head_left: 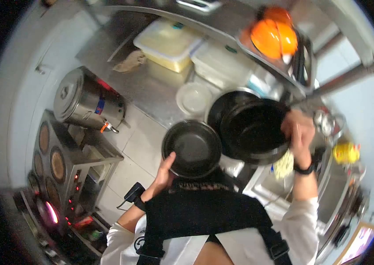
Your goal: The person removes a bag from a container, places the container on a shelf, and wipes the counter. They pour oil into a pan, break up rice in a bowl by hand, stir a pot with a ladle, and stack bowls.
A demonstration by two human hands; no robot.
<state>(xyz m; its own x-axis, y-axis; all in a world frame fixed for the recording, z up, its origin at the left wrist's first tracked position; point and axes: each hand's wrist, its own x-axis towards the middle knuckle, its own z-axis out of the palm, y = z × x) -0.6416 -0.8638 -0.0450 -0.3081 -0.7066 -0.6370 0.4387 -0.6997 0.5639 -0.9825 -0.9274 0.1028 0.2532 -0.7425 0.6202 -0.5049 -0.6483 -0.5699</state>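
My left hand (165, 170) grips the near-left rim of a black bowl (192, 148), its thumb over the edge; the inside shows bare. To the right, my right hand (299, 131) is closed on the right rim of a larger, deep black bowl (255, 130), which is tilted and a little blurred. Behind that large bowl, and partly hidden by it, sits another dark round vessel (215, 110) with a pale rim. A small white bowl (194, 98) rests on the steel counter just beyond the black bowl in my left hand.
Two lidded plastic tubs (169, 42) stand at the back of the counter (147, 90). Orange bowls (274, 39) sit on a raised tray. A steel urn (87, 99) and a stove with round hotplates (57, 163) are left; a sink (262, 185) and a yellow package (346, 153) are right.
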